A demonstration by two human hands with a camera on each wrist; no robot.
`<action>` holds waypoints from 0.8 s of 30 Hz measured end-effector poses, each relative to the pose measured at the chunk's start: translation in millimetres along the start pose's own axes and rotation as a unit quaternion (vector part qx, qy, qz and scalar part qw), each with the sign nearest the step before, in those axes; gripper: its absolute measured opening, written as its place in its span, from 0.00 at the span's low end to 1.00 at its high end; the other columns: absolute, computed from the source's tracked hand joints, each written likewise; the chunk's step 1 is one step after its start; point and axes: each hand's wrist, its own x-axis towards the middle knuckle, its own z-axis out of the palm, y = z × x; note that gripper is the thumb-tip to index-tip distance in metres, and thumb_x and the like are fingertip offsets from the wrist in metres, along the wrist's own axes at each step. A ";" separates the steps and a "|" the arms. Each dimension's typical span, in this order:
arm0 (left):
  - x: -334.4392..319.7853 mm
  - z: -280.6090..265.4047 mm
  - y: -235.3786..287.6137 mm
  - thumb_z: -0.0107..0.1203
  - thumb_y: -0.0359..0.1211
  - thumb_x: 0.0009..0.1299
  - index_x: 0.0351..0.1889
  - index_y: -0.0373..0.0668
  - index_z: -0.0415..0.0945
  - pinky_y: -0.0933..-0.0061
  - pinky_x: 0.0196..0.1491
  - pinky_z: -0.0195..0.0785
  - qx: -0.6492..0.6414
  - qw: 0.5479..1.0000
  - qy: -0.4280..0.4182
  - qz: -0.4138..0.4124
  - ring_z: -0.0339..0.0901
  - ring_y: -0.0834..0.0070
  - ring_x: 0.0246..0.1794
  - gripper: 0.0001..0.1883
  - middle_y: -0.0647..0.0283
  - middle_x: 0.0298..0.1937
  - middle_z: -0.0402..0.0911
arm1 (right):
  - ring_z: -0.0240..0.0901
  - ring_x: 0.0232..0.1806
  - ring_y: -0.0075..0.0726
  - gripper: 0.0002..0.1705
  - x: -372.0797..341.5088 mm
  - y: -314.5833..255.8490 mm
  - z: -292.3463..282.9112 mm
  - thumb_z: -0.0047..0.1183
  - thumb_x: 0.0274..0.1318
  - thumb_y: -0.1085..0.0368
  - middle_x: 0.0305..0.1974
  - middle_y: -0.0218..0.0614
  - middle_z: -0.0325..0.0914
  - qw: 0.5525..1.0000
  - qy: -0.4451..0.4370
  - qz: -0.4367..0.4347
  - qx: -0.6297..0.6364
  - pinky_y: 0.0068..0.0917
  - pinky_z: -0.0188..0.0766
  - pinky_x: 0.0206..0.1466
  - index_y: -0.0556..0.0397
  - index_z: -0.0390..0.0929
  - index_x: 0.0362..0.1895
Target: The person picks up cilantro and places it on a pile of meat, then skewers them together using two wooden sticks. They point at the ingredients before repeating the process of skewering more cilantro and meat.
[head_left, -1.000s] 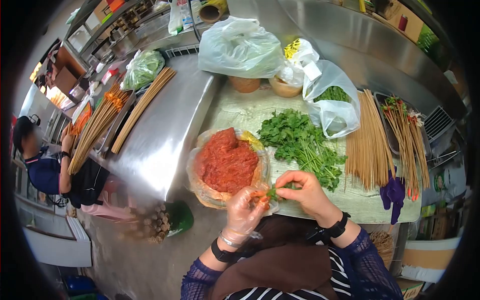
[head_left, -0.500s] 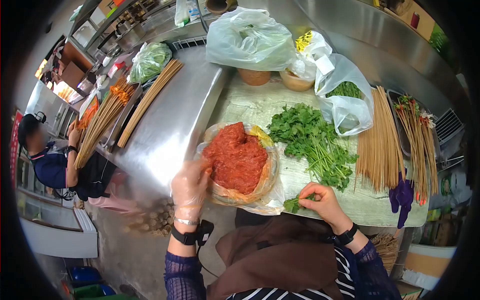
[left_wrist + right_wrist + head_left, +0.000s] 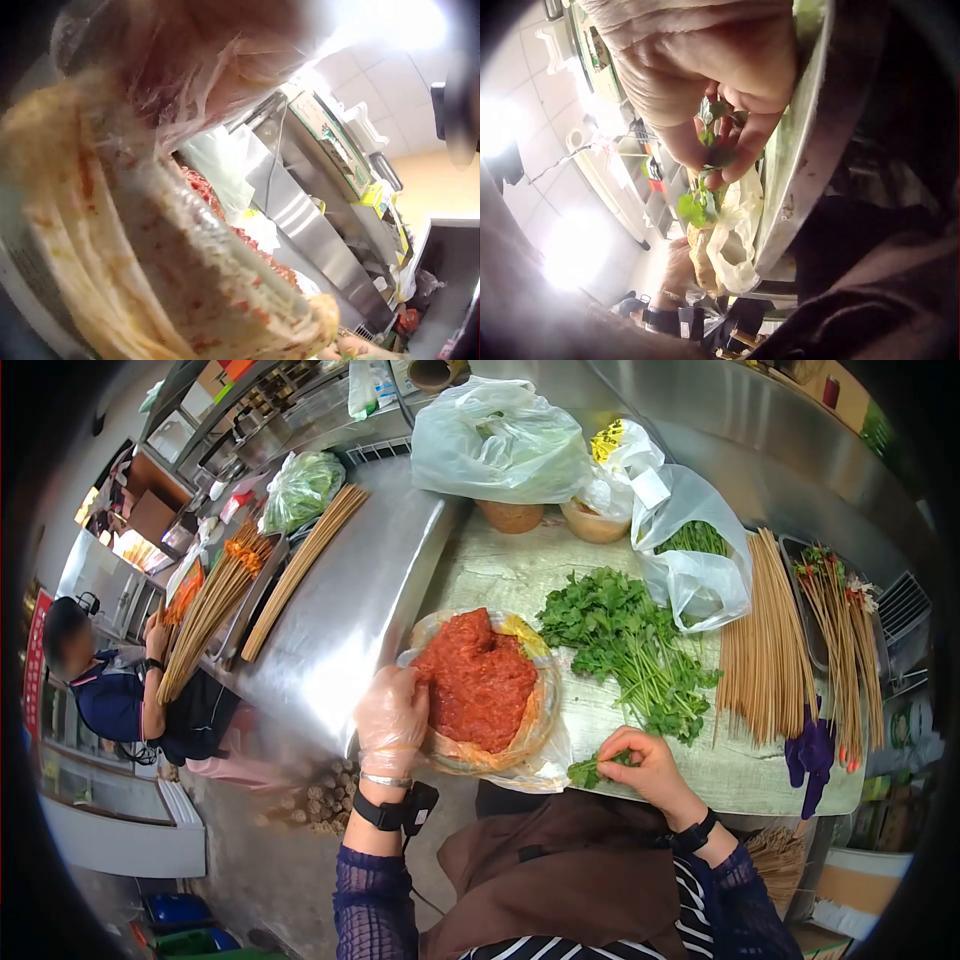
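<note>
My left hand, in a clear plastic glove, is at the left rim of a plastic-lined bowl. Its curled fingers reach the edge of the red minced meat inside; I cannot tell whether they pinch any. In the left wrist view the gloved hand covers part of the stained liner. My bare right hand pinches a small cilantro sprig between thumb and fingers, over the table's front edge. Green leaves stick out below those fingertips. A loose pile of cilantro lies right of the bowl.
Bamboo skewers lie right of the cilantro, beside a tray of loaded skewers and a purple glove. Plastic bags of greens stand at the back. Left, a person works by a steel counter.
My left hand has left the right hand and moved left to the bowl's left rim, its fingers now at the meat. My right hand keeps the cilantro sprig and has shifted slightly.
</note>
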 end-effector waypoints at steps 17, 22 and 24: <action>3.0 -4.9 -10.2 0.55 0.30 0.67 0.41 0.35 0.76 0.85 0.31 0.64 -0.522 0.819 -0.055 -0.230 0.72 0.85 0.27 0.08 0.66 0.32 0.79 | 0.72 0.37 0.22 0.05 1.1 3.4 -1.5 0.58 0.51 0.76 0.38 0.33 0.74 0.999 -0.011 -0.002 0.030 0.18 0.71 0.38 0.59 0.77 0.33; 5.8 1.0 -5.7 0.56 0.31 0.67 0.45 0.35 0.73 0.82 0.32 0.68 -0.589 0.783 -0.046 -0.195 0.74 0.80 0.29 0.12 0.64 0.37 0.78 | 0.72 0.37 0.21 0.05 0.3 3.1 -1.3 0.57 0.51 0.76 0.38 0.32 0.73 0.998 -0.012 0.007 0.058 0.17 0.70 0.37 0.58 0.77 0.34; 5.9 11.4 -3.5 0.55 0.31 0.67 0.46 0.36 0.73 0.81 0.33 0.69 -0.604 0.769 -0.034 -0.209 0.74 0.79 0.30 0.12 0.64 0.36 0.78 | 0.72 0.37 0.21 0.05 0.0 3.4 -1.9 0.57 0.51 0.76 0.38 0.32 0.73 0.998 -0.013 0.003 0.056 0.17 0.70 0.37 0.58 0.77 0.34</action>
